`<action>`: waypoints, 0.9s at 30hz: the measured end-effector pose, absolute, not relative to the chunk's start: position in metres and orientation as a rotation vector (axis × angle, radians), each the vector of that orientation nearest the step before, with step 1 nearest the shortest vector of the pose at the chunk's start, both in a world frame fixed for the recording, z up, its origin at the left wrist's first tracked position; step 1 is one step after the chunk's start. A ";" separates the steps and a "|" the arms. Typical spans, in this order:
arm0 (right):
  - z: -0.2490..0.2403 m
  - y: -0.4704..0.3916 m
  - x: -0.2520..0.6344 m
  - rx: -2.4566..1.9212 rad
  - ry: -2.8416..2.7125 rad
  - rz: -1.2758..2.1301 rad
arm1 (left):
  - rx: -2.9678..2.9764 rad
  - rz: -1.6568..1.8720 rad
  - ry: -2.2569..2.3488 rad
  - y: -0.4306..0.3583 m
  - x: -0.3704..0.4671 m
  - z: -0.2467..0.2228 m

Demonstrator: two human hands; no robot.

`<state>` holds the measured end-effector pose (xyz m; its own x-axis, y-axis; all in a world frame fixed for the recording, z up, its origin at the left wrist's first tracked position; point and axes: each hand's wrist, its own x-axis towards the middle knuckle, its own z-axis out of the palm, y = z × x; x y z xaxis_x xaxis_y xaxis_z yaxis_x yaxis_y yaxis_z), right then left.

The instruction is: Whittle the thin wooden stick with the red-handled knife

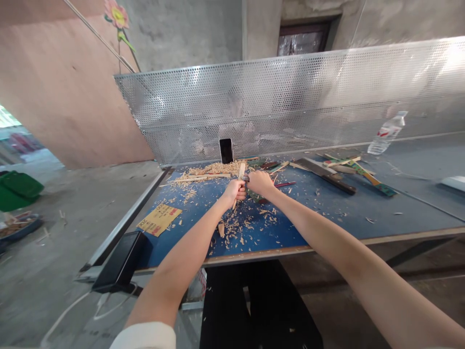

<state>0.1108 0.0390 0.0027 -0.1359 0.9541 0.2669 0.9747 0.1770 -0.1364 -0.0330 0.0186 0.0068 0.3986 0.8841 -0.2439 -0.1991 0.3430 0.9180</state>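
Note:
My left hand (234,191) is closed around a pale strip of wood (241,169), which stands up out of the fist at a slant, its lower end poking out below. Right beside it, my right hand (260,183) is closed on what looks like a carving knife (247,178); only a short dark part shows against the wood, and the rest is hidden in the fist. Curled wood shavings (214,168) are heaped behind the hands, and more chips lie scattered in front. A longer wooden strip (203,177) rests on the heap to the left.
A phone (225,151) stands upright behind the shavings. Sandpaper (160,219) lies front left on the blue table (327,218), by a black box (121,259). To the right are a saw (323,175), painted strips (370,177) and a plastic bottle (388,133). A perforated metal panel (276,102) closes the back.

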 end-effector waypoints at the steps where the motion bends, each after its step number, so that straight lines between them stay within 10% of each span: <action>1: 0.003 0.039 0.110 -1.850 -2.151 -0.089 | 0.957 0.847 0.888 0.018 -0.032 0.007; 27: 0.003 0.046 0.102 -1.992 -2.061 0.036 | 1.013 1.014 1.346 0.003 -0.011 0.003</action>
<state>0.1016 0.0463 0.0028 -0.0152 0.9839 0.1779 0.9770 0.0524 -0.2066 -0.0106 0.0027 0.0026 -0.0180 0.9645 -0.2634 0.0127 0.2636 0.9645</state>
